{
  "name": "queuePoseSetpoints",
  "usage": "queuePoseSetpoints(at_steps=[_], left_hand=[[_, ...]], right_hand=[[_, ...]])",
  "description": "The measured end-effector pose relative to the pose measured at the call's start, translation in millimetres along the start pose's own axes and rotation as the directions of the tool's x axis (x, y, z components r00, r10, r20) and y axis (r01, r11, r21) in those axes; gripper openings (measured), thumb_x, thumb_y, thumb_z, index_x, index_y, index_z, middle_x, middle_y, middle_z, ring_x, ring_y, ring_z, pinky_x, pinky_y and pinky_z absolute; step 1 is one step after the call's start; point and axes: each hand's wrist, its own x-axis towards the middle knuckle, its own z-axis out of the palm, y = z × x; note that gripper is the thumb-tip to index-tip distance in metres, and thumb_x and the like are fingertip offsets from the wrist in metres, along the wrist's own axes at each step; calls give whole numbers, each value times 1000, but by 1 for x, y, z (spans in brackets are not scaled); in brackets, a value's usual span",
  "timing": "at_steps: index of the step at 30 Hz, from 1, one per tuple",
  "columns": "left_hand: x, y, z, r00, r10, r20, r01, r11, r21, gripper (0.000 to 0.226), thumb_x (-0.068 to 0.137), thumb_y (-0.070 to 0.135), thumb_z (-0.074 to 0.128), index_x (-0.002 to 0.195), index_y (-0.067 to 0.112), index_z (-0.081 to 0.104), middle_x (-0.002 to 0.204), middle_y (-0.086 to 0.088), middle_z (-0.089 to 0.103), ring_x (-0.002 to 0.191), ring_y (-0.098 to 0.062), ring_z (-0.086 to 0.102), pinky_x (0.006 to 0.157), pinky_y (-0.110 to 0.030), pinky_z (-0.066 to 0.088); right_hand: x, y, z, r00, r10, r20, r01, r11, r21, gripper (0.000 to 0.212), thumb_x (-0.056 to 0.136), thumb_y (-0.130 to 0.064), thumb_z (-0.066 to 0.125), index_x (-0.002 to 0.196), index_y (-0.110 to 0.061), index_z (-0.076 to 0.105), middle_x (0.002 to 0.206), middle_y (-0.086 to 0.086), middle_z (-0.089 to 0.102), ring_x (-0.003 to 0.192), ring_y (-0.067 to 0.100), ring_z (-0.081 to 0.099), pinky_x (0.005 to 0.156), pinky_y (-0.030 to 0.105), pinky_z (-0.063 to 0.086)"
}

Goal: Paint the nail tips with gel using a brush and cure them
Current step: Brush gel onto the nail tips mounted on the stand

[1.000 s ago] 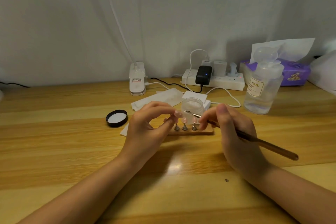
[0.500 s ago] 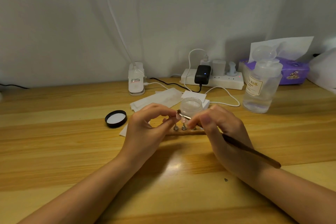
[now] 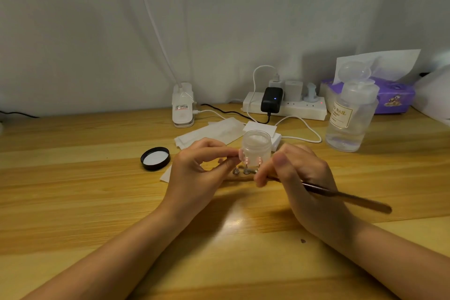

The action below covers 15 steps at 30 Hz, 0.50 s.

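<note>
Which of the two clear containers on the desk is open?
The small jar just behind the hands: its black lid lies on the desk. The tall labelled bottle at right keeps its cap.

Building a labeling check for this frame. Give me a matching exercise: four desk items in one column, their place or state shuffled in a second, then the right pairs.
Items
1. black jar lid
2. brush
3. clear jar
4. black adapter

Place or state
A. plugged into the white power strip by the wall
B. open, standing just behind the nail tips on their wooden stand
C. gripped in the right hand, handle pointing right
D. lying on the desk, white inside up, to the left of the left hand

Pairs: 1-D, 2-C, 3-B, 4-A
</note>
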Motion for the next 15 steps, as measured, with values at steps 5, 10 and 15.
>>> queuePoseSetpoints(at_steps=[5,10,15], left_hand=[[0,2,0,1000,6,-4,-6,1000,-2,19,71,18,69,90,17,72,79,2,66,75,-9,59,67,-16,46],[0,2,0,1000,7,-8,-7,1000,15,23,72,8,71,91,21,70,80,4,65,76,-8,59,67,-15,47],[0,2,-1,1000,1,2,-1,1000,5,19,71,17,70,90,21,71,79,2,66,75,-9,59,67,-21,48]], right_hand=[[1,-1,-1,997,67,-45,-66,997,42,40,94,-46,27,71,-32,56,64,-13,58,72,1,54,72,22,40],[4,-3,1,999,33,2,-32,999,-39,41,93,-47,30,77,-26,61,72,-24,54,75,-3,52,70,17,38],[-1,-2,-1,999,38,-3,-37,998,59,54,96,-46,25,64,-21,61,60,-10,59,69,-4,54,77,15,36]])
